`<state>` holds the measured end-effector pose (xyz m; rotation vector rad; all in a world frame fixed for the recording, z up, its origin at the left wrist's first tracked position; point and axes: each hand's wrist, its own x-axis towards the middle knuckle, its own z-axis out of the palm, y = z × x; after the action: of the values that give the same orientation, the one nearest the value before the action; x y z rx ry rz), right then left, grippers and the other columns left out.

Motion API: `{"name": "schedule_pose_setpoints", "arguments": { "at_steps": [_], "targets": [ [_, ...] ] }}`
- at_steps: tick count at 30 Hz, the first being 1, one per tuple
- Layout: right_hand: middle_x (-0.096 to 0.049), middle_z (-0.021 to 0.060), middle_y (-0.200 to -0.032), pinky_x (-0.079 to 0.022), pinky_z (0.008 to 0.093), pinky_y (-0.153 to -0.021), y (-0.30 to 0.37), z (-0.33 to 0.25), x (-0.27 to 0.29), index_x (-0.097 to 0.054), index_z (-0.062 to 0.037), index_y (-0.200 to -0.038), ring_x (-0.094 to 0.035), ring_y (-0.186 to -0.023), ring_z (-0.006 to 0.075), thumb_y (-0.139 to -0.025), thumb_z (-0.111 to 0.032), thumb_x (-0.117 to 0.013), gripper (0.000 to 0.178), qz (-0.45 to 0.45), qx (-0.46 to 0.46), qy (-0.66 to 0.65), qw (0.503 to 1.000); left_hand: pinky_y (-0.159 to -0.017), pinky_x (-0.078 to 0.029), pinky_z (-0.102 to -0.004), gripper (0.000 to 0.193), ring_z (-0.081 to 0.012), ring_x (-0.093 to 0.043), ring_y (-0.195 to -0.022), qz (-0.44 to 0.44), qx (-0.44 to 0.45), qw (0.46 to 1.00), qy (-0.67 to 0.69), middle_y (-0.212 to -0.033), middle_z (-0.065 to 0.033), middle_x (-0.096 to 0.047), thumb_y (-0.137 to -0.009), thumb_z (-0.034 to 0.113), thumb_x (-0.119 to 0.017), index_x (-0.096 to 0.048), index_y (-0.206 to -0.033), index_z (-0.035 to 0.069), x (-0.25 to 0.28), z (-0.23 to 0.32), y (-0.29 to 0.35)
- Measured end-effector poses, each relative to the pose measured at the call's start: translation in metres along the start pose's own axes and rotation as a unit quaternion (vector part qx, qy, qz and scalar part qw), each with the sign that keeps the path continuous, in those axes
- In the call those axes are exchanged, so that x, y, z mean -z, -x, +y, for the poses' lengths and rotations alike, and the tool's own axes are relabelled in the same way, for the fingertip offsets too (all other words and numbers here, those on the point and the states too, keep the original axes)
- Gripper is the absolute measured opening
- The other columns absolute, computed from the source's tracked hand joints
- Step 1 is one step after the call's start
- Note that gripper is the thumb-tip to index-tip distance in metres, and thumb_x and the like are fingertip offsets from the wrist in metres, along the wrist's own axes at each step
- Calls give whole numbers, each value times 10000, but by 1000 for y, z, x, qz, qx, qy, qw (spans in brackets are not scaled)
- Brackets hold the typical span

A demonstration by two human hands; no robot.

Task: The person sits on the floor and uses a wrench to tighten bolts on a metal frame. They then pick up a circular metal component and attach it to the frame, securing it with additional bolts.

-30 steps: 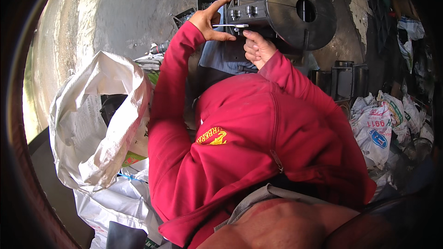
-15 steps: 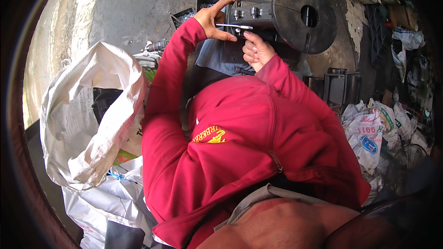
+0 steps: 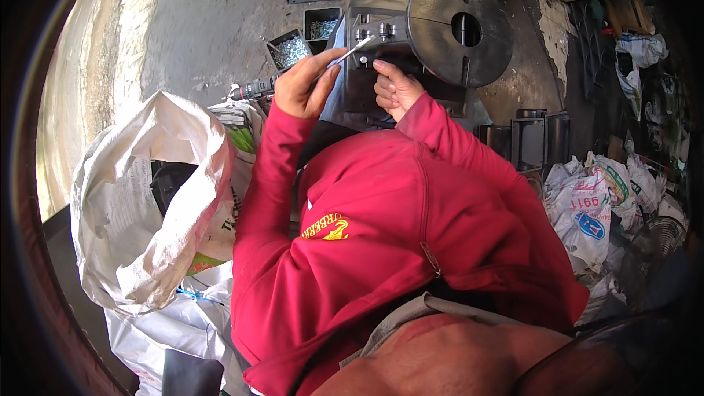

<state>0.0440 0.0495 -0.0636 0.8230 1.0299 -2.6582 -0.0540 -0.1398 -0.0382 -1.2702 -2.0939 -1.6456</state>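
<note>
Pinched between the thumb and fingers of my left hand [image 3: 304, 86] is a slim silver spanner [image 3: 358, 49], its far end pointing up and right over a black metal part [image 3: 402, 51]. A round black disc [image 3: 433, 29] with a central hole and slots sits on the right side of this part. Dark bolts with nuts [image 3: 386, 30] stand on its upper face, and a small bright bolt [image 3: 364, 61] shows lower down. My right hand [image 3: 398, 90] is closed at the near edge, thumb and forefinger beside the bright bolt; whatever they hold is hidden.
Two black trays of small metal fasteners [image 3: 290, 51] lie beyond my left hand. A power drill [image 3: 253, 89] rests left of my forearm. An open white woven sack [image 3: 139, 205] stands at my left. Black frames [image 3: 532, 139] and plastic bags [image 3: 587, 209] are on the right.
My left hand has drawn back from the black part toward the left, and the spanner, level before, now slants upward. My right hand stays by the bright bolt. The view has shifted slightly.
</note>
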Motion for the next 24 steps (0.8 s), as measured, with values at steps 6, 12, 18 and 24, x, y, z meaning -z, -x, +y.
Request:
{"name": "schedule_pose_setpoints", "arguments": {
  "at_steps": [6,12,18,24],
  "targets": [
    [-356,-88,-523,-230,201,-392,-2,0,3,-502,-153,-750,-268,-399,25,-925,-284,-684,285,-19,2,-2,1000,-497,-427,-320,494,-190,-476,-500,-21,76,993,-90,-658,-74,-473,-851,-18,-673,-641,-1303,177,4,29,24],
    [-350,-83,-516,-217,210,-388,-2,0,0,-471,-157,-706,-262,-393,28,-914,-289,-693,332,-1,-6,-8,1000,-477,-422,-367,509,-216,-470,-465,-27,76,985,-151,-641,-62,-443,-837,14,-675,-660,-1284,257,0,30,20],
    [-353,-85,-505,-218,212,-383,-2,-4,-1,-453,-166,-669,-270,-384,33,-901,-284,-707,364,-3,-18,-1,1000,-479,-430,-370,521,-228,-488,-468,-23,66,985,-161,-641,-64,-453,-826,13,-679,-658,-1286,258,-3,30,17],
    [-361,-87,-503,-223,208,-381,0,1,-1,-473,-161,-685,-281,-380,31,-895,-274,-719,343,2,-3,-5,1000,-481,-430,-347,515,-219,-465,-458,-80,70,972,-210,-624,-59,-449,-827,-6,-679,-669,-1277,244,-6,26,24]
  ]
}}
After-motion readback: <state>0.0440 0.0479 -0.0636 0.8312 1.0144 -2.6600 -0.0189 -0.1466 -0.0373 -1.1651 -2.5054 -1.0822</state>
